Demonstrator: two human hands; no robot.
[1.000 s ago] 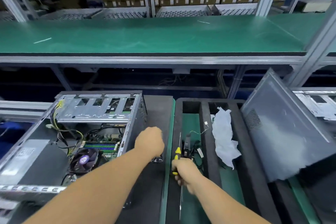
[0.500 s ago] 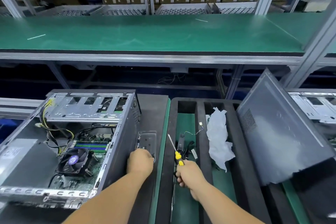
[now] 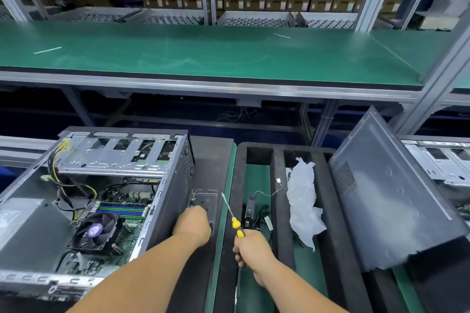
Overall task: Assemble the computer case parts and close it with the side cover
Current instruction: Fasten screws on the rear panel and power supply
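Yellow screwdriver (image 3: pixel 234 221) in right hand (image 3: pixel 250 249)

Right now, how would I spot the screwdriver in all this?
Find the open computer case on the left. Right of it lies a black foam tray; over its near-left edge the right hand grips the screwdriver. It alone has a yellow-and-black handle and thin metal shaft.

The open computer case (image 3: pixel 101 201) lies on its side; the left hand (image 3: pixel 194 227) rests curled over a small clear tray (image 3: pixel 204 199) beside it (contents unclear). The right hand (image 3: pixel 250 249) grips a yellow-handled screwdriver (image 3: pixel 232 216), and the side cover (image 3: pixel 389 193) leans at right.
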